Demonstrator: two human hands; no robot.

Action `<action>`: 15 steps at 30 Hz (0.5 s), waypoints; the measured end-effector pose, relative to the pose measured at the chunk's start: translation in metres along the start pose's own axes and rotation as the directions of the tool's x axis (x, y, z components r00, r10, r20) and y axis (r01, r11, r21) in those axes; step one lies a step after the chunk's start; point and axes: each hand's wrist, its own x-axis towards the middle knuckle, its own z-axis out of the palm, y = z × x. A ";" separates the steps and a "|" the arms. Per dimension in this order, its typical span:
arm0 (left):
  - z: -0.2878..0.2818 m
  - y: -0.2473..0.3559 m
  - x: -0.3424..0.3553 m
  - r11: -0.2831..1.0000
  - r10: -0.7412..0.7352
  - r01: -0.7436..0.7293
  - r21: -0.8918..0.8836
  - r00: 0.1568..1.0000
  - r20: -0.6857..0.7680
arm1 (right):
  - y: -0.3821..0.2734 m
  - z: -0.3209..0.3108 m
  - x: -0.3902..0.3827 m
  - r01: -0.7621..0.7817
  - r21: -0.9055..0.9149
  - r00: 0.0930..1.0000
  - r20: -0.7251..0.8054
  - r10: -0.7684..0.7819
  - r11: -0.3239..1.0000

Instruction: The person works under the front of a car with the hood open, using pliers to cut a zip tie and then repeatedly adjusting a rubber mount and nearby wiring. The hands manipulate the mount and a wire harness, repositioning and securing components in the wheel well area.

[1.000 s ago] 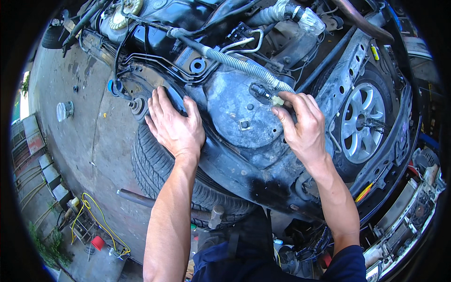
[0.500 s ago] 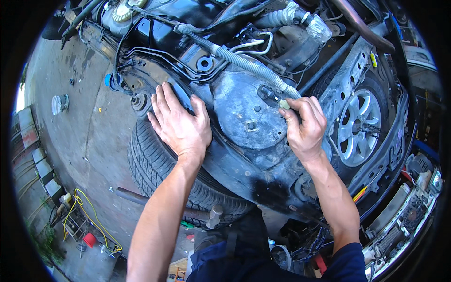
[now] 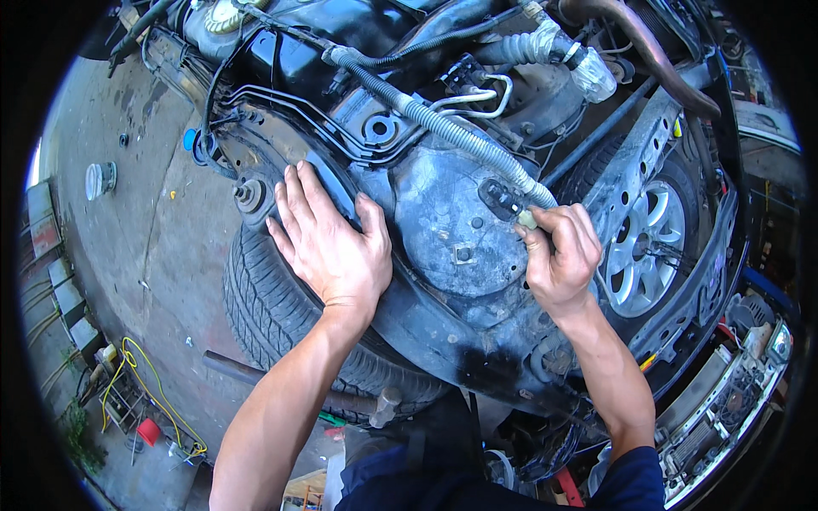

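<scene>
My left hand (image 3: 336,247) lies flat with its fingers stretched out, resting on the dark frame rail just above the tire (image 3: 281,302). In my right hand (image 3: 564,260), thumb and forefinger pinch a small pale yellowish plug (image 3: 527,219). Beside the plug, a black fitting (image 3: 501,198) sits in an opening of the round, dusty grey-blue cover (image 3: 452,243). A grey corrugated conduit (image 3: 456,128) runs down from the upper left and ends close to my right fingers. Whether the plug joins the conduit is hidden by the fingers.
Around the frame are thin metal lines (image 3: 290,100), a curved brown pipe (image 3: 652,47) and a silver wheel (image 3: 649,243) on the right. A hammer head (image 3: 386,404) shows below the tire. A yellow cable (image 3: 158,392) lies on the floor at lower left.
The whole view has shifted slightly, so the scene sits lower in the picture. Both hands keep about the same places on the vehicle; the right still pinches the plug.
</scene>
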 end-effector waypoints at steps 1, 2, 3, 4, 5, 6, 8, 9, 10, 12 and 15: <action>0.000 0.000 0.000 1.000 -0.003 0.004 -0.010 1.000 0.005 | 0.000 0.000 0.001 0.010 -0.029 1.000 0.004 -0.009 1.000; 0.000 0.000 0.000 1.000 -0.003 0.003 -0.001 1.000 0.004 | 0.000 -0.001 0.001 0.024 -0.044 1.000 0.011 -0.024 0.999; -0.001 0.000 0.000 1.000 -0.007 0.007 0.005 1.000 0.004 | 0.000 -0.001 0.002 0.038 -0.046 0.999 0.009 -0.037 0.998; -0.001 0.000 0.000 1.000 -0.008 0.008 0.009 1.000 -0.003 | -0.001 -0.001 0.002 0.037 -0.070 0.999 0.014 -0.036 0.997; 0.000 0.000 0.000 1.000 -0.007 0.007 0.014 1.000 -0.005 | -0.001 -0.001 0.002 0.029 -0.059 1.000 0.010 -0.028 0.998; 0.000 0.000 -0.001 1.000 -0.008 0.008 0.016 1.000 -0.009 | -0.002 -0.001 0.002 0.001 -0.040 1.000 0.010 0.000 0.999; 0.001 0.000 -0.001 1.000 -0.004 0.004 0.013 1.000 -0.027 | -0.005 -0.002 0.002 -0.063 0.004 0.998 0.022 0.063 0.998; 0.001 0.000 -0.001 1.000 -0.017 0.017 0.011 1.000 -0.019 | -0.006 -0.004 0.002 -0.099 0.011 0.994 0.041 0.098 0.995; 0.002 -0.001 -0.001 1.000 -0.023 0.023 0.002 0.999 -0.025 | -0.007 -0.005 0.002 -0.121 0.029 0.992 0.051 0.119 0.992; 0.002 -0.001 0.000 1.000 -0.029 0.029 -0.003 0.999 -0.045 | -0.008 -0.009 0.004 -0.173 0.038 0.982 0.082 0.169 0.984; 0.002 0.000 0.001 0.998 -0.045 0.043 -0.034 0.999 -0.031 | -0.011 -0.014 0.008 -0.161 0.055 0.984 0.086 0.156 0.985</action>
